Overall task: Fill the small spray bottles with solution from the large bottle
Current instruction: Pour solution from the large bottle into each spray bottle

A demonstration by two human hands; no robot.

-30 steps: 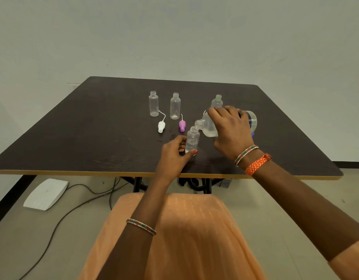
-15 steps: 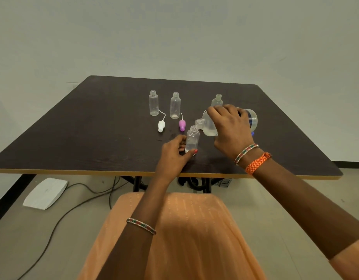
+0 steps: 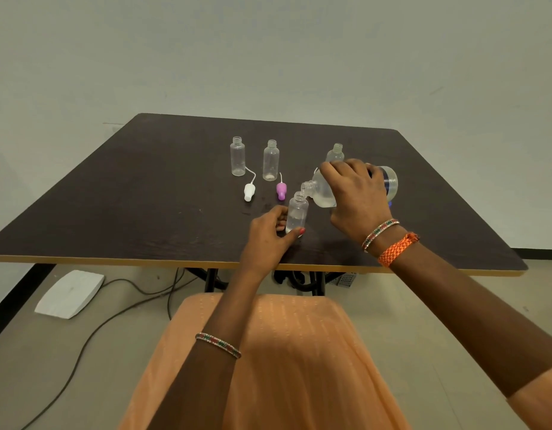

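Keep your right hand (image 3: 357, 198) clamped on the large clear plastic bottle (image 3: 323, 193), mouth over the small clear bottle (image 3: 296, 215); left hand (image 3: 270, 235) pinches its base, so pour slow w/ steady tilt.

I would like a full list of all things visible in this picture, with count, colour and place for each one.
table: 1, dark brown, centre
large bottle: 1, clear, tilted over the near small bottle, in right hand
small bottle being filled: 1, clear, near table edge, in left hand
other small bottles: 3, clear, uncapped, upright at the back
white spray cap: 1, white, lying by the back-left bottle
purple spray cap: 1, purple, lying beside the white one
white pad: 1, white, floor at left
cables: black, floor
left hand: 1, steadying small bottle
right hand: 1, gripping large bottle
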